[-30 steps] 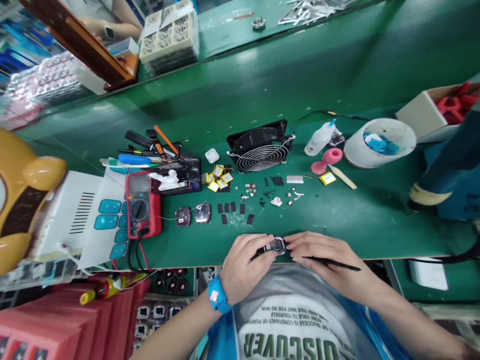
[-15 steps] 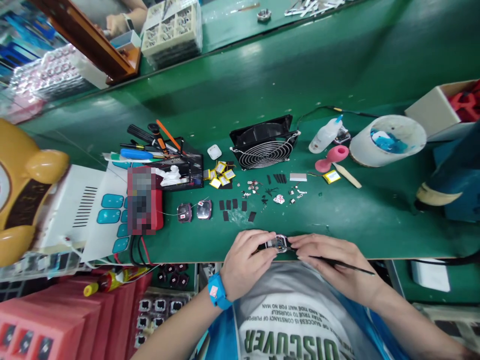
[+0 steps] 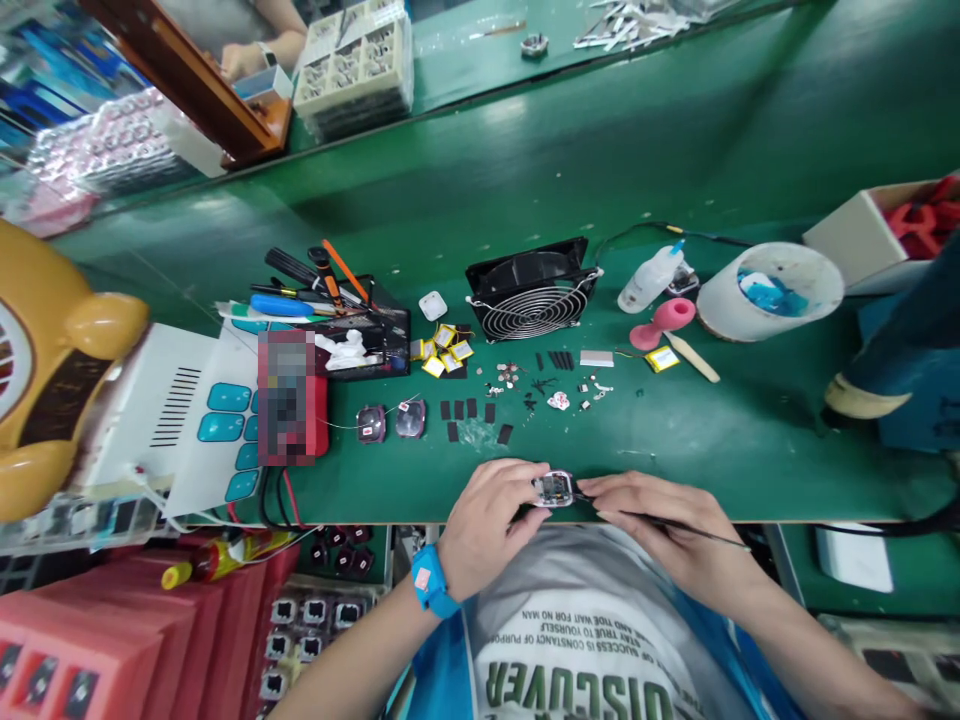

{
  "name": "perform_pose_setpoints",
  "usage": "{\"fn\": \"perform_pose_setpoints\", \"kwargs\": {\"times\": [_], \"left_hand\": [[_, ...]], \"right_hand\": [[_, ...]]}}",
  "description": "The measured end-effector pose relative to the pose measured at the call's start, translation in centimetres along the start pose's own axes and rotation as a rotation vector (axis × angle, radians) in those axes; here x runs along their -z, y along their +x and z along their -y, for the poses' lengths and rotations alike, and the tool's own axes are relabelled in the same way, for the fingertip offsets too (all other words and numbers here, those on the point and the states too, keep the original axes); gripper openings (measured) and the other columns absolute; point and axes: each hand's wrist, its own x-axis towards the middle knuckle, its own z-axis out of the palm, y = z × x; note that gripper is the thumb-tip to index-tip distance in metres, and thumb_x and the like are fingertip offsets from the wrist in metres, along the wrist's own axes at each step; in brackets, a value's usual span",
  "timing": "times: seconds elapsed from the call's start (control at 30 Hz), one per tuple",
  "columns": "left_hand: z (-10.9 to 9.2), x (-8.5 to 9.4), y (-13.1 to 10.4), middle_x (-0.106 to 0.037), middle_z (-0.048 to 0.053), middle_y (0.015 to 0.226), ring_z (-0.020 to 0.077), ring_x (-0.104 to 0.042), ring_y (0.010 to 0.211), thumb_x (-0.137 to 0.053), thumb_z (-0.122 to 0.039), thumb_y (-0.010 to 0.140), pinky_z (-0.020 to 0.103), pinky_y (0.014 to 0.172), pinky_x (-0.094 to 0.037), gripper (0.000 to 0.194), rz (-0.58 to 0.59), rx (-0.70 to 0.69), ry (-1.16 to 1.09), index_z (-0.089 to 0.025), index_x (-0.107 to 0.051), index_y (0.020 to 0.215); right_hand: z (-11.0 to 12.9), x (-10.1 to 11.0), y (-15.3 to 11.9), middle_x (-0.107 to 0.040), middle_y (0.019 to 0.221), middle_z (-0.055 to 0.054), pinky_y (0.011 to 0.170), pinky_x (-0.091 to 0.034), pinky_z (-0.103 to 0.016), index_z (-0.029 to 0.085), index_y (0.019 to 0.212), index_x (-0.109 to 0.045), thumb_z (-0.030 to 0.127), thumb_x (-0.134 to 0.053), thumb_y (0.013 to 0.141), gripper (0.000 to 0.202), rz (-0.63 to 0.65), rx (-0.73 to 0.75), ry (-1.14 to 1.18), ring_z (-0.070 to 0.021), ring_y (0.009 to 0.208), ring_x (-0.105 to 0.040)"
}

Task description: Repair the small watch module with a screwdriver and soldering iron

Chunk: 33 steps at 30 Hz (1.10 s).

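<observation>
At the bench's front edge my left hand (image 3: pixel 491 515) is closed on a small smartwatch case (image 3: pixel 553 489), thumb and fingers at its left side. The case lies with its circuitry showing, inside a pale rim. My right hand (image 3: pixel 664 520) pinches slim black tweezers (image 3: pixel 697 533), whose back end points right and toward me. Their tips are at the right side of the case; the fingers hide whether they touch a part. Above the hands lie several black pads (image 3: pixel 471 408), small screws and metal bits (image 3: pixel 508 376), and two more watch cases (image 3: pixel 410 418).
A black fan (image 3: pixel 532 290) stands behind the parts. Several yellow-edged batteries (image 3: pixel 448 350) lie beside a black mesh tool tray (image 3: pixel 390 340). A red meter (image 3: pixel 319 400) is on the left; a bottle (image 3: pixel 649 280), white tub (image 3: pixel 772 290) and blue machine (image 3: pixel 900 350) are on the right.
The left fingertips have shifted slightly on the watch case, showing more of its circuitry. The tweezers stay at its right side. The whole view has moved a little.
</observation>
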Motion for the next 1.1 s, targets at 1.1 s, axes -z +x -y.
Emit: {"fn": "perform_pose_setpoints", "kwargs": {"times": [1.1], "left_hand": [[0.4, 2.1, 0.6, -0.106, 0.002, 0.120, 0.0285, -0.100, 0.113, -0.081, -0.020, 0.121, 0.050, 0.099, -0.084, 0.016, 0.009, -0.021, 0.111, -0.031, -0.082, 0.109]], "right_hand": [[0.0, -5.0, 0.6, -0.101, 0.104, -0.006, 0.079, -0.079, -0.027, 0.031, 0.113, -0.087, 0.043, -0.058, 0.137, 0.039, -0.095, 0.081, 0.051, -0.0221, 0.083, -0.094]]}}
